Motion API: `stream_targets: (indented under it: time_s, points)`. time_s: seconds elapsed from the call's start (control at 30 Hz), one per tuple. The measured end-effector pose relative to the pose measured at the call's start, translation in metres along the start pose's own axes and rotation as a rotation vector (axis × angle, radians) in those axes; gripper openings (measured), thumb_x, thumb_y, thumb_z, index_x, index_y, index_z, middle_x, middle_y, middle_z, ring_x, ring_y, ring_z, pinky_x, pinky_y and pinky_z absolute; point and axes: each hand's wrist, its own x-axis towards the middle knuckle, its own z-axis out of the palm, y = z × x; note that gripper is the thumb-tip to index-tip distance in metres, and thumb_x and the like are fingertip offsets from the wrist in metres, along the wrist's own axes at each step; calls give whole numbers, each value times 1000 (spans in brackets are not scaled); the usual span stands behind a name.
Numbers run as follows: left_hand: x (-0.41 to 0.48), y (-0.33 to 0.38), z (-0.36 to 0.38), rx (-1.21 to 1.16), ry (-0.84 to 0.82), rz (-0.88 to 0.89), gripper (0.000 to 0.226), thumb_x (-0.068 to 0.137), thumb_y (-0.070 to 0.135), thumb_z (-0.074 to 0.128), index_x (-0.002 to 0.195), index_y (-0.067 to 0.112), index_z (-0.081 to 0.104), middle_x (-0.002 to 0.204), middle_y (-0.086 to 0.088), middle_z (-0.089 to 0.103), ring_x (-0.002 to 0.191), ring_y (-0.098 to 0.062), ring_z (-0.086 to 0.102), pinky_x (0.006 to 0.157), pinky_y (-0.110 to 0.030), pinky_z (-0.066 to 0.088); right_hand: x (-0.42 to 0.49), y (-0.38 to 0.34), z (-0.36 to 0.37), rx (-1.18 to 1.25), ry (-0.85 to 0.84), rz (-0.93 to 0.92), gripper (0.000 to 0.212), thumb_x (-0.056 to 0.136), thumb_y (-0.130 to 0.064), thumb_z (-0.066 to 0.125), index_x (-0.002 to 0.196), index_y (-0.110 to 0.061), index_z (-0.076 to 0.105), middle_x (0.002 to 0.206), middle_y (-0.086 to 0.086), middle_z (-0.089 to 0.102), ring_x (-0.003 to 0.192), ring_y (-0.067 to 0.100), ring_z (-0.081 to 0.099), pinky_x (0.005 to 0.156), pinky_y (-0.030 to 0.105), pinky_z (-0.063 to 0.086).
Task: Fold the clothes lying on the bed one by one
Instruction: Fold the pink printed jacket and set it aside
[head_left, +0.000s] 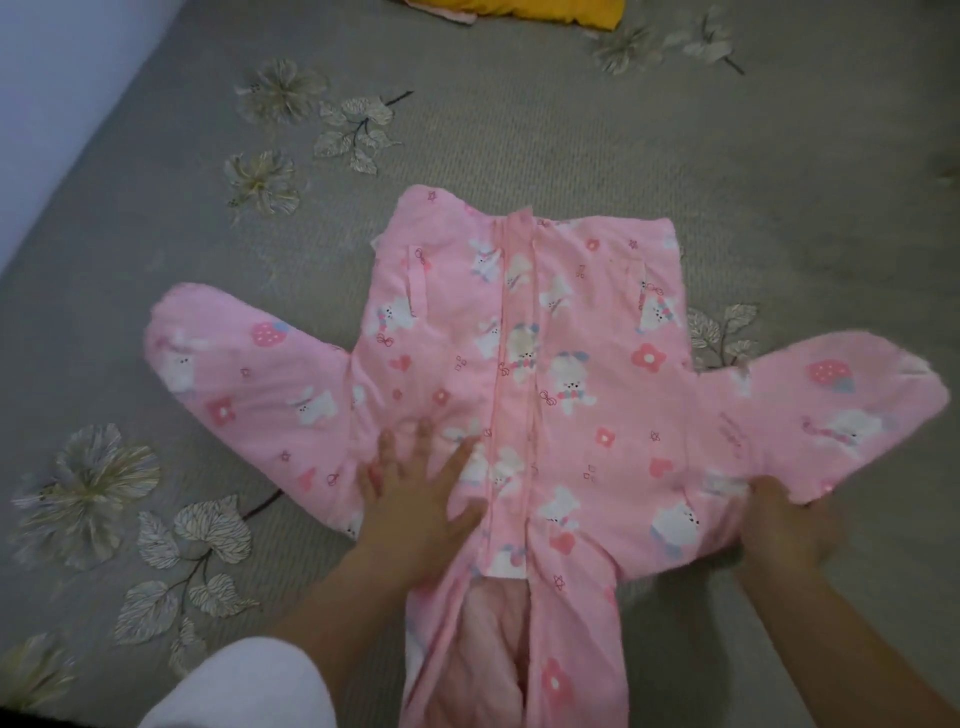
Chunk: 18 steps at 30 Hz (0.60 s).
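Pink printed jacket (571, 338) spread front-up at centre of the grey floral bed cover (519, 130).

Left hand (415, 499), at 7 o'clock on the jacket, lies flat with fingers spread, pressing the cloth just beside the zip (511, 364). Right hand (784, 525), at 4 o'clock, has its fingers curled into the fabric below the 3 o'clock sleeve. A yellow garment (519, 10) lies at 12 o'clock, well apart.
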Motion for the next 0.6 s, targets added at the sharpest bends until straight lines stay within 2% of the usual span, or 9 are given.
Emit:
stream_targets:
  time_s: [0.1, 0.13, 0.2, 0.27, 0.3, 0.4, 0.47, 0.53, 0.6]
  points:
    - [11, 18, -14, 75, 113, 80, 57, 92, 57, 35, 145, 44, 21, 156, -1, 18, 137, -27, 20, 105, -48, 27, 14, 24, -24, -125, 9, 120, 49, 85, -10, 60, 131, 1, 48, 129, 20, 57, 115, 36, 56, 99, 45, 45]
    - [18, 20, -23, 58, 198, 94, 53, 92, 50, 40, 142, 37, 31, 147, -2, 33, 129, -26, 31, 98, -43, 34, 16, 25, -27, -151, 5, 115, 51, 84, -11, 62, 131, 3, 47, 129, 21, 57, 115, 36, 56, 99, 44, 44]
    - [36, 16, -40, -9, 356, 131, 51, 90, 37, 50, 139, 27, 42, 139, -7, 41, 125, -29, 39, 95, -43, 37, 19, 20, -26, -156, 26, 79, 53, 82, -8, 67, 128, 7, 46, 128, 22, 58, 115, 31, 57, 93, 33, 42]
    - [61, 8, -55, 36, 442, 192, 57, 92, 36, 53, 145, 28, 36, 153, -14, 28, 139, -34, 26, 106, -48, 30, 23, 16, -19, -138, 57, 79, 62, 75, -6, 76, 127, 8, 45, 127, 23, 58, 111, 31, 60, 89, 36, 46]
    - [75, 4, -61, 73, 419, 217, 60, 93, 39, 51, 149, 31, 29, 158, -13, 16, 145, -32, 14, 111, -50, 23, 24, 16, -15, -134, 46, 105, 64, 72, -7, 78, 126, 6, 46, 124, 24, 59, 107, 33, 62, 89, 41, 50]
    - [114, -5, -65, 178, 159, 207, 63, 96, 55, 30, 151, 39, 3, 161, -4, -12, 147, -25, -10, 118, -50, 6, 25, 17, -9, -110, 8, 226, 55, 72, -13, 75, 120, 3, 54, 106, 22, 66, 91, 36, 66, 84, 50, 55]
    - [127, 0, -59, 133, 6, 94, 64, 96, 60, 21, 150, 39, -5, 159, -5, -19, 146, -25, -16, 117, -53, -1, 31, 15, -11, -15, 89, 240, 53, 73, -14, 74, 121, 1, 55, 104, 15, 65, 88, 30, 65, 84, 40, 52]
    - [124, 14, -48, 12, 66, 24, 66, 97, 56, 25, 152, 32, -2, 159, -11, -16, 146, -28, -16, 114, -55, -6, 40, 13, -17, 60, 122, 218, 42, 76, -15, 72, 114, 0, 62, 108, 12, 67, 90, 25, 63, 79, 34, 48]
    - [105, 33, -31, -23, 175, 113, 66, 97, 54, 26, 153, 28, 2, 160, -14, -11, 146, -29, -14, 114, -55, -7, 46, 11, -24, 56, 70, 213, 34, 77, -16, 71, 109, -3, 65, 107, 11, 67, 86, 22, 61, 73, 32, 48]
